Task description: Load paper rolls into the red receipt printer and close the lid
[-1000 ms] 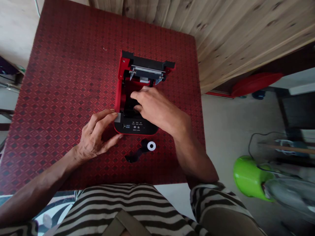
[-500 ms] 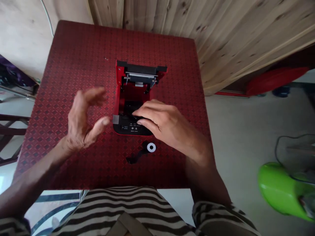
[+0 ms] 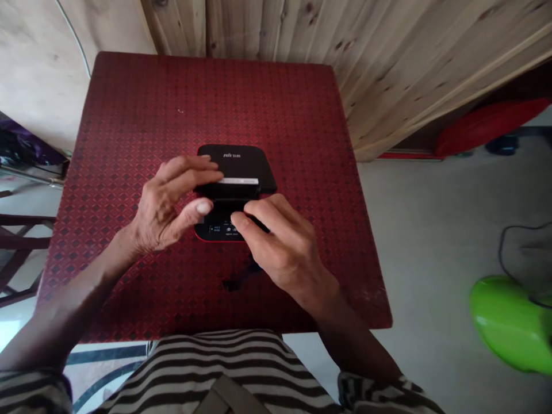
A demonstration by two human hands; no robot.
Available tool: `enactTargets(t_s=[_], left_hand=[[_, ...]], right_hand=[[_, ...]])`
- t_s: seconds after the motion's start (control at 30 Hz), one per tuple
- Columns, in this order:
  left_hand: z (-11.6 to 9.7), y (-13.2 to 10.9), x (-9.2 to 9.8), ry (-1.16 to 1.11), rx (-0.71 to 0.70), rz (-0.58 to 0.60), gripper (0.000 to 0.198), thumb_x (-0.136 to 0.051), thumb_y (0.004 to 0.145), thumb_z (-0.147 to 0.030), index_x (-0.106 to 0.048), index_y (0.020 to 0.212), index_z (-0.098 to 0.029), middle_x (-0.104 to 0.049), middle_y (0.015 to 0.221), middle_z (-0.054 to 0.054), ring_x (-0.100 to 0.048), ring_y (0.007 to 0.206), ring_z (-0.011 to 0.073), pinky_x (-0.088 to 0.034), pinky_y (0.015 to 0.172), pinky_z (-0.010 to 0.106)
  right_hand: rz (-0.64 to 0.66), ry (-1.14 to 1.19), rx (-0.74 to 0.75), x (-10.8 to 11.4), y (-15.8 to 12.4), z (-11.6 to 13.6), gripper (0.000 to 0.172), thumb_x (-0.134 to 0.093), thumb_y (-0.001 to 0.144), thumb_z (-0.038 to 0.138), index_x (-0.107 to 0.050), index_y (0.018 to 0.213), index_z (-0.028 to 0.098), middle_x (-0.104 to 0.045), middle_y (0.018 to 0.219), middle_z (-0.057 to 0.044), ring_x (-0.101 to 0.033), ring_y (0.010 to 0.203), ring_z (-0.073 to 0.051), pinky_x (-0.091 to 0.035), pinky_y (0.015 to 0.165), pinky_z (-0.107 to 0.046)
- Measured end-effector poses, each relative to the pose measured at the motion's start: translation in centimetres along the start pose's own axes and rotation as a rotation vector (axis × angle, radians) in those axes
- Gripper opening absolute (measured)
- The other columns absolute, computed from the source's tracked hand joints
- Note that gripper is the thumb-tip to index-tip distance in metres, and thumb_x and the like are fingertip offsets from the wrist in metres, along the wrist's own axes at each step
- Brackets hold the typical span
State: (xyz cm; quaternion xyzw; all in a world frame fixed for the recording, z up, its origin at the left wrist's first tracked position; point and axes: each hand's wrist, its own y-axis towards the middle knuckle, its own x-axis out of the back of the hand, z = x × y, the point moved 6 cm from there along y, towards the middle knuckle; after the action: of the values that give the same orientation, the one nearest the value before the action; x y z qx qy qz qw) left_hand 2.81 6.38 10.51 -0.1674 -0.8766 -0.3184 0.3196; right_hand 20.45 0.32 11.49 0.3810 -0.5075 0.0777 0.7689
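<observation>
A small red and black printer (image 3: 224, 234) sits mid-table, its black lid (image 3: 241, 164) lowered but still partly raised at the front. My left hand (image 3: 175, 201) has its fingertips on the lid's left side, thumb held apart below them. At the printer's front right, my right hand (image 3: 278, 238) has thumb and forefinger near the front panel; what lies between them is too small to make out. A black strip (image 3: 237, 279) lies on the cloth in front of the printer, partly hidden by my right hand.
The table (image 3: 129, 103) has a red patterned cloth. Wooden boards (image 3: 259, 29) stand behind it. A green plastic object (image 3: 509, 322) and a dark cable are on the floor at right. Dark wooden furniture (image 3: 21, 241) stands at left.
The printer's lid has swung down from upright. My left hand has moved right onto it. My right hand has shifted slightly down and now covers the white roll seen earlier.
</observation>
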Motion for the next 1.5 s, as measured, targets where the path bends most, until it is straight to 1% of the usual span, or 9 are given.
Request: enactTargets(t_s=[0.17, 0.27, 0.47, 0.77, 0.93, 1.03, 1.17, 1.27, 1.5], left_hand=[[0.5, -2.6, -1.2, 0.14, -0.104, 0.051, 0.062, -0.057, 0.097, -0.073, -0.066, 0.138, -0.028, -0.069, 0.141, 0.011, -0.061, 0.14, 0.0345, -0.05, 0.115, 0.056], [0.4, -2.8, -1.5, 0.198, -0.246, 0.033, 0.076, -0.072, 0.087, -0.073, -0.058, 0.147, -0.028, -0.067, 0.143, 0.014, -0.063, 0.138, 0.0362, -0.053, 0.11, 0.057], [-0.2, -2.7, -1.8, 0.274, -0.303, -0.009, 0.091, -0.081, 0.075, -0.079, -0.059, 0.142, -0.022, -0.069, 0.138, 0.018, -0.066, 0.133, 0.0389, -0.057, 0.103, 0.057], [0.1, -2.7, -2.4, 0.325, -0.283, -0.005, 0.08, -0.079, 0.079, -0.075, -0.06, 0.139, -0.024, -0.068, 0.139, 0.014, -0.065, 0.134, 0.0366, -0.057, 0.105, 0.058], [-0.6, -3.9, -2.2, 0.336, -0.213, -0.05, 0.088, -0.074, 0.083, -0.077, -0.055, 0.146, -0.018, -0.063, 0.143, 0.018, -0.061, 0.138, 0.039, -0.056, 0.111, 0.06], [-1.1, -5.4, -1.7, 0.356, -0.158, -0.133, 0.078, -0.081, 0.084, -0.066, -0.056, 0.144, -0.022, -0.066, 0.137, 0.014, -0.067, 0.129, 0.0342, -0.061, 0.105, 0.054], [-1.3, -6.9, -2.0, 0.443, -0.144, -0.163, 0.064, -0.083, 0.087, -0.053, -0.057, 0.14, -0.027, -0.069, 0.132, 0.012, -0.072, 0.119, 0.0294, -0.065, 0.095, 0.048], [-1.2, -7.2, -2.3, 0.433, -0.164, -0.171, 0.067, -0.085, 0.088, -0.047, -0.056, 0.143, -0.024, -0.069, 0.134, 0.015, -0.073, 0.119, 0.0292, -0.065, 0.094, 0.045], [-1.0, -7.3, -2.1, 0.438, -0.197, -0.198, 0.074, -0.091, 0.082, -0.044, -0.057, 0.144, -0.021, -0.071, 0.137, 0.014, -0.075, 0.117, 0.0286, -0.063, 0.097, 0.043]], right_hand=[[-0.081, 0.025, -0.028, -0.6, -1.1, 0.1, 0.026, -0.057, 0.1, 0.003, -0.074, 0.106, 0.022, -0.072, 0.09, -0.004, -0.061, 0.082, -0.019, -0.056, 0.075, -0.034], [-0.129, 0.076, -0.038, -0.6, -1.3, -0.2, 0.025, -0.057, 0.1, 0.002, -0.072, 0.106, 0.021, -0.073, 0.092, -0.005, -0.062, 0.083, -0.019, -0.057, 0.076, -0.034], [-0.12, 0.101, -0.025, -0.7, -1.7, -0.7, 0.026, -0.059, 0.099, 0.004, -0.073, 0.11, 0.024, -0.074, 0.094, -0.004, -0.064, 0.083, -0.018, -0.058, 0.076, -0.034], [-0.117, 0.162, -0.05, -0.3, -1.9, -0.9, 0.028, -0.065, 0.099, 0.01, -0.07, 0.122, 0.024, -0.077, 0.102, -0.006, -0.069, 0.089, -0.021, -0.062, 0.083, -0.037], [-0.274, 0.311, -0.282, 1.2, -3.3, -3.4, 0.028, -0.07, 0.1, 0.024, -0.071, 0.127, 0.026, -0.079, 0.107, -0.007, -0.074, 0.09, -0.021, -0.063, 0.079, -0.038], [-0.301, 0.437, -0.533, -0.5, -4.9, -6.8, 0.016, -0.064, 0.103, 0.029, -0.076, 0.113, 0.026, -0.08, 0.097, -0.004, -0.074, 0.08, -0.018, -0.061, 0.07, -0.032], [-0.154, 0.711, -0.738, -5.2, -6.3, -9.5, 0.023, -0.061, 0.103, 0.039, -0.078, 0.106, 0.024, -0.081, 0.092, -0.002, -0.075, 0.075, -0.017, -0.059, 0.063, -0.028], [-0.08, 0.713, -0.716, -6.7, -6.2, -9.4, 0.025, -0.058, 0.103, 0.037, -0.079, 0.102, 0.023, -0.079, 0.09, -0.002, -0.075, 0.081, -0.017, -0.058, 0.066, -0.028], [-0.105, 0.62, -0.593, -6.3, -5.9, -8.3, 0.025, -0.054, 0.104, 0.027, -0.075, 0.091, 0.023, -0.074, 0.083, -0.002, -0.072, 0.083, -0.017, -0.055, 0.073, -0.029]])
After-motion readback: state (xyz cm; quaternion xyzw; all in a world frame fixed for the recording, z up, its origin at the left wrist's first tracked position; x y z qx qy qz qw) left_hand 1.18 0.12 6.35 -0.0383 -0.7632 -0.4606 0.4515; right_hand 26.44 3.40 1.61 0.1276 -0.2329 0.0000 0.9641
